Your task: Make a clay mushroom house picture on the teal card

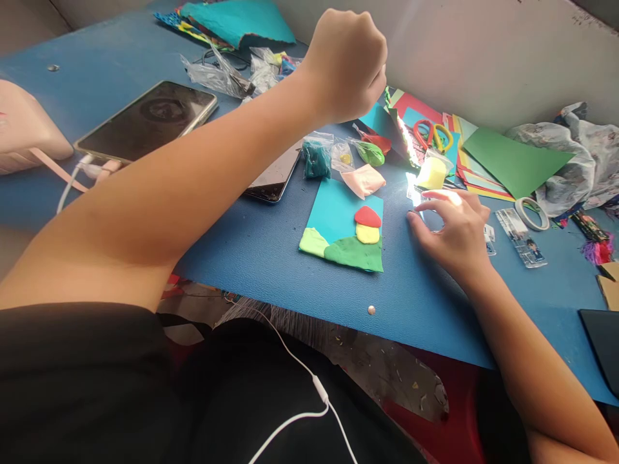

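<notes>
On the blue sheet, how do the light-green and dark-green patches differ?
The light-green patch is smaller; the dark-green patch is wider. The light-green patch covers the near left corner, while the dark-green patch reaches the near right. Both lie along the blue sheet's near edge.

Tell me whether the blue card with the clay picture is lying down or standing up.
Lying down: the blue card rests on the table, its clay shapes facing up.

Clay picture (338, 222) on table (271, 248)
</notes>
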Demonstrator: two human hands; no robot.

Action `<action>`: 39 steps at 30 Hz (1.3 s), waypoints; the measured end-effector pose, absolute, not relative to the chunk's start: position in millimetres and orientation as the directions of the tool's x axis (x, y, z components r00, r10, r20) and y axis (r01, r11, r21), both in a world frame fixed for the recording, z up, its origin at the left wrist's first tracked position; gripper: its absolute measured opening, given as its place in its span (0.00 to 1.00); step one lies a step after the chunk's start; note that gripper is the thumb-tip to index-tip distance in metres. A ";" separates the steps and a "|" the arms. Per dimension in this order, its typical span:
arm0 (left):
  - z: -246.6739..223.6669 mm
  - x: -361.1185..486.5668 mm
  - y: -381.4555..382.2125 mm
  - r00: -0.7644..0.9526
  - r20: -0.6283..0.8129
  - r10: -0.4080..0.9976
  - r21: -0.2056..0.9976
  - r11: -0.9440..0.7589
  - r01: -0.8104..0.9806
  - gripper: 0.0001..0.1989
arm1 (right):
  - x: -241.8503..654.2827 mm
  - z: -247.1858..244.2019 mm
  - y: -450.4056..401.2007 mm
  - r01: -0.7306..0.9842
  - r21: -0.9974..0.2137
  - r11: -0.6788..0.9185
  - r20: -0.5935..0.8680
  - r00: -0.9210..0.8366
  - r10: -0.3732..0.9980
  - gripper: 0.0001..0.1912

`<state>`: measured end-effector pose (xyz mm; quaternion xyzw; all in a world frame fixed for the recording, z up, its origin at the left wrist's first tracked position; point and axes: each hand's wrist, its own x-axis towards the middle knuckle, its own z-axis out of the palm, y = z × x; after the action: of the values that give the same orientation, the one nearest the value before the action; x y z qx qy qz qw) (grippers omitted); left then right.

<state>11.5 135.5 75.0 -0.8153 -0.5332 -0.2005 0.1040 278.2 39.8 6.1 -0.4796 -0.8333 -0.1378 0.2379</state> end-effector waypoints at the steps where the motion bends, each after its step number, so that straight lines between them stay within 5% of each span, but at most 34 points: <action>1: 75.0 11.7 135.4 0.351 0.441 0.826 0.046 -0.411 0.910 0.24 | 278.3 6.0 39.7 0.868 0.003 0.497 0.525 -0.424 0.738 0.05; 13: 71.3 14.0 136.7 0.322 0.500 0.804 0.132 -0.439 0.889 0.21 | 276.5 10.2 39.6 0.913 -0.075 0.402 0.534 -0.304 0.789 0.06; 17: 76.7 27.5 122.8 0.344 0.385 0.856 0.296 -0.468 0.833 0.15 | 277.8 19.6 37.3 0.850 -0.322 0.417 0.569 -0.179 0.803 0.07; 20: 78.4 46.3 104.9 0.461 0.237 0.855 0.495 -0.514 0.701 0.11 | 275.6 28.1 32.6 0.663 -0.620 0.420 0.486 -0.095 0.869 0.07; 23: 75.9 61.7 87.1 0.610 0.088 0.787 0.656 -0.507 0.559 0.10 | 271.1 32.6 27.6 0.470 -0.772 0.429 0.452 -0.069 0.889 0.09; 28: 65.3 67.2 72.2 0.670 0.043 0.741 0.916 -0.296 0.269 0.11 | 265.4 33.5 22.5 0.395 -0.807 0.439 0.470 -0.020 0.882 0.10; 33: 58.8 68.2 65.9 0.672 0.023 0.740 0.947 -0.231 0.222 0.10 | 263.4 35.0 19.5 0.390 -0.813 0.432 0.459 -0.027 0.888 0.08; 39: 59.5 72.1 57.8 0.653 0.122 0.747 0.910 -0.347 0.227 0.08 | 263.3 33.7 17.7 0.395 -0.818 0.418 0.424 -0.077 0.902 0.06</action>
<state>72.1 57.8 59.5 -0.7741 -0.3148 -0.2728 -0.4767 263.3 17.7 33.7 -0.4726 -0.6862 0.2600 0.4881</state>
